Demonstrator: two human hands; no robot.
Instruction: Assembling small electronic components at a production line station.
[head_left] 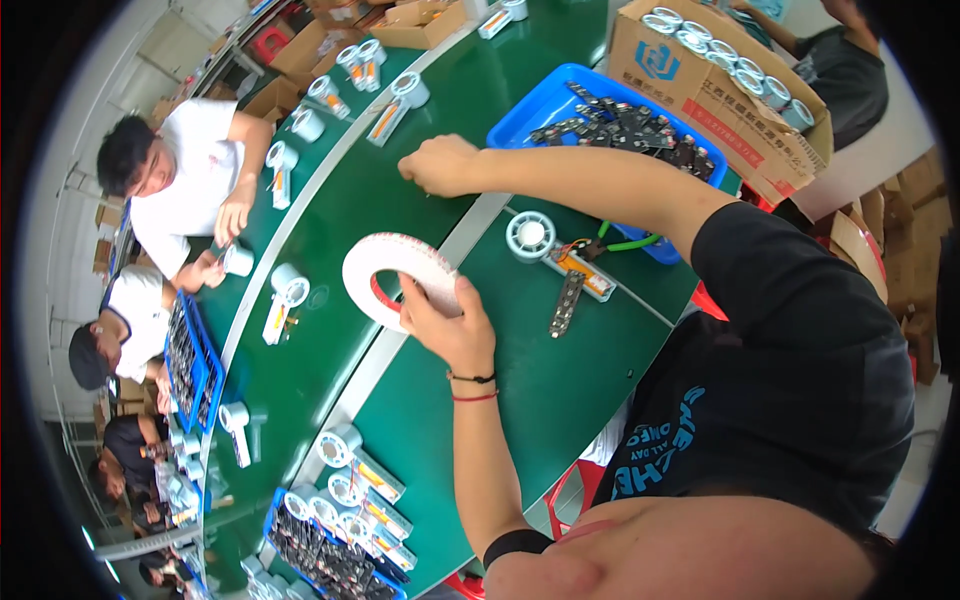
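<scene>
My left hand (pixel 445 325) holds up a large white roll of tape (pixel 390 275) with a red inner edge, thumb pressed on its face, above the green table (pixel 540 400). My right hand (pixel 438 165) rests farther out on the table with its fingers curled closed beside the grey centre strip (pixel 478 225); whether it pinches anything is hidden. Between my arms lies a white round part (pixel 529 237) joined to an orange board (pixel 582 273) with green wires (pixel 628 243). A black strip-shaped piece (pixel 566 303) lies next to it.
A blue tray (pixel 545 100) of black parts sits beyond my right forearm, beside a cardboard box (pixel 700 95) of white round parts. More white assemblies and another blue tray (pixel 335 555) lie along the table. Other people (pixel 185 180) work on the far side.
</scene>
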